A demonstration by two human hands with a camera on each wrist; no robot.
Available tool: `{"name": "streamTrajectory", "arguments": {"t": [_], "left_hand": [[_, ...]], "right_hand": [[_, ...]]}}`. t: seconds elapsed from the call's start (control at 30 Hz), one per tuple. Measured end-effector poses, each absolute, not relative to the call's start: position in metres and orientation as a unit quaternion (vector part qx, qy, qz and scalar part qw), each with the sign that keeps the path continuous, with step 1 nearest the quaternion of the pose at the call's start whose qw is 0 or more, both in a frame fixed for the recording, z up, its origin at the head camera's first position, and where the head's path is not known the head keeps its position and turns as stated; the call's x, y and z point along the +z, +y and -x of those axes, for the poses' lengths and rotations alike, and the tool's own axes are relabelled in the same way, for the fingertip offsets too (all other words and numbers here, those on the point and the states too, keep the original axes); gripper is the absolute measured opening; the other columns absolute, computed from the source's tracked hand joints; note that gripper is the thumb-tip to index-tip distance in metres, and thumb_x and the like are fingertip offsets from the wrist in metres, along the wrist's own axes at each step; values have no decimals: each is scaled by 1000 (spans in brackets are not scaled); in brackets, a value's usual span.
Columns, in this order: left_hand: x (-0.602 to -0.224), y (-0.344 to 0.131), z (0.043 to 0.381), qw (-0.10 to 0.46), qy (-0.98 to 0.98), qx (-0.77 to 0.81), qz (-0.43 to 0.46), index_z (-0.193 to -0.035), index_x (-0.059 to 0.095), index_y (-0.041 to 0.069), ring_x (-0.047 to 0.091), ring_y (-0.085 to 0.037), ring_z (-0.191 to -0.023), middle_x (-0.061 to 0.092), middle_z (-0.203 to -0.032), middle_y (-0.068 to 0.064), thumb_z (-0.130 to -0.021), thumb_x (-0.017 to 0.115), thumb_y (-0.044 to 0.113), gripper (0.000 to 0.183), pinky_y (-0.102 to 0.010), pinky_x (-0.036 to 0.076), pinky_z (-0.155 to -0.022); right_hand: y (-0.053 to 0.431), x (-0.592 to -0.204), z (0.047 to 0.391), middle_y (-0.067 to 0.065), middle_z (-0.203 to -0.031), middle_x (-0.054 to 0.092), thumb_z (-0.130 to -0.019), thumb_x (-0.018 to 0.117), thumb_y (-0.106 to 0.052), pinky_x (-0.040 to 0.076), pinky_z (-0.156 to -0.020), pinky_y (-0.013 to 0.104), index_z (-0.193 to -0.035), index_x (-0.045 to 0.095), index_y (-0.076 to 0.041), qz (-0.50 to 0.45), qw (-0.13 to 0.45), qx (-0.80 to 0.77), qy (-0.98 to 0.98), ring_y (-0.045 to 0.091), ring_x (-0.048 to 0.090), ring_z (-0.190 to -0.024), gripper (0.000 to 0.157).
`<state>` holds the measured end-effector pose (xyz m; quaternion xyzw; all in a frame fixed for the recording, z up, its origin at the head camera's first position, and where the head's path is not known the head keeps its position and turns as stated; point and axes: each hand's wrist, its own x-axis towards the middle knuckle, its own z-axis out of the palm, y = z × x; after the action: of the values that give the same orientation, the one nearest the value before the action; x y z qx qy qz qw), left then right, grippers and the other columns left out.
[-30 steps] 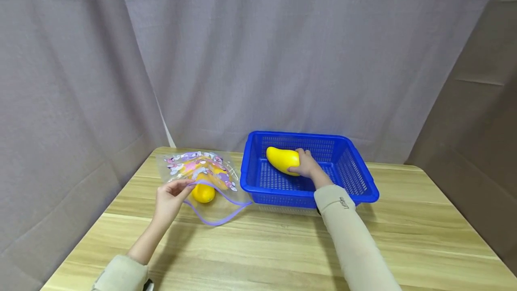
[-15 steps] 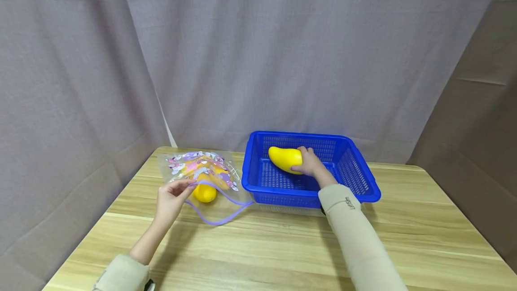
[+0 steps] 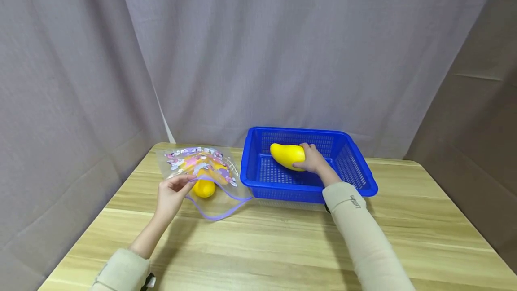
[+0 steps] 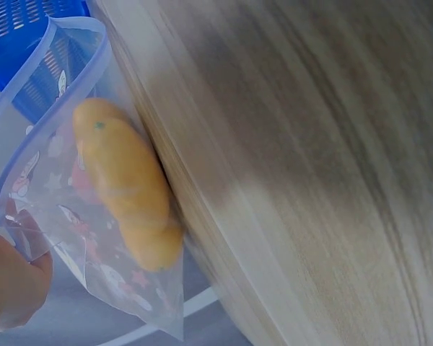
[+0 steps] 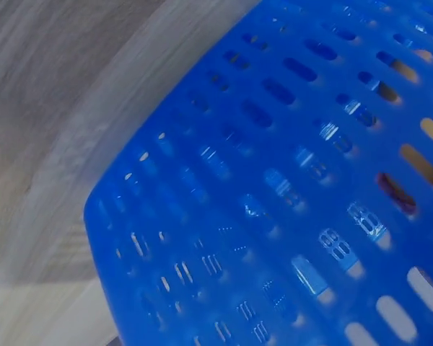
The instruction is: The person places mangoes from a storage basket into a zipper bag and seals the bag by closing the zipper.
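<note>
My left hand pinches the purple-edged mouth of a clear plastic bag printed with cartoon figures. The mouth gapes toward me, and yellow-orange fruit lies inside. In the left wrist view, this fruit shows through the plastic. To the right, my right hand grips the thicker end of a large yellow mango within the blue basket. Its thumb is on the near side, and the palm is hidden. Only the basket's slotted wall fills most of the right wrist view, with yellow glimpsed through slots.
Basket and bag stand side by side toward the back of the wooden table, nearly touching. The basket's walls surround the right hand and mango. A grey curtain hangs behind, and a brown cloth borders the right.
The mango, gripped in my right hand, has shifted slightly rightward inside the basket. My left hand keeps its pinch on the bag's edge. The head view has tilted a little.
</note>
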<state>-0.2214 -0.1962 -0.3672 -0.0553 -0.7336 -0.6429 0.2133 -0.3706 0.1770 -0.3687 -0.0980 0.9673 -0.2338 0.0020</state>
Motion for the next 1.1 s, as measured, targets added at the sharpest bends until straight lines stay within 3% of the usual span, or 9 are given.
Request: {"name": "streamTrajectory", "arguments": {"t": [0.47, 0.83, 1.1], "left_hand": [[-389, -204, 240, 229, -730, -640, 64, -92, 65, -17, 61, 3, -64, 66, -74, 22, -80, 65, -11, 13, -9, 52, -60], [-394, -208, 234, 237, -725, -643, 70, -92, 64, -19, 63, 4, -68, 67, -78, 23, -80, 67, -9, 16, -9, 53, -63], [-392, -210, 234, 230, -731, -637, 85, -97, 65, -16, 64, 7, -79, 68, -84, 22, -83, 66, -6, 17, -10, 54, -71]], "right_hand": [[181, -365, 360, 30, -123, 43, -82, 69, -30, 48, -91, 54, -138, 34, 6, 104, -29, -246, 963, 39, 53, -103, 75], [176, -368, 352, 30, -124, 44, -84, 68, -33, 50, -87, 53, -139, 34, 4, 122, -43, -271, 954, 39, 54, -102, 75], [180, -369, 348, 33, -127, 39, -89, 61, -37, 49, -88, 54, -141, 27, 6, 78, -64, -272, 957, 43, 54, -103, 75]]}}
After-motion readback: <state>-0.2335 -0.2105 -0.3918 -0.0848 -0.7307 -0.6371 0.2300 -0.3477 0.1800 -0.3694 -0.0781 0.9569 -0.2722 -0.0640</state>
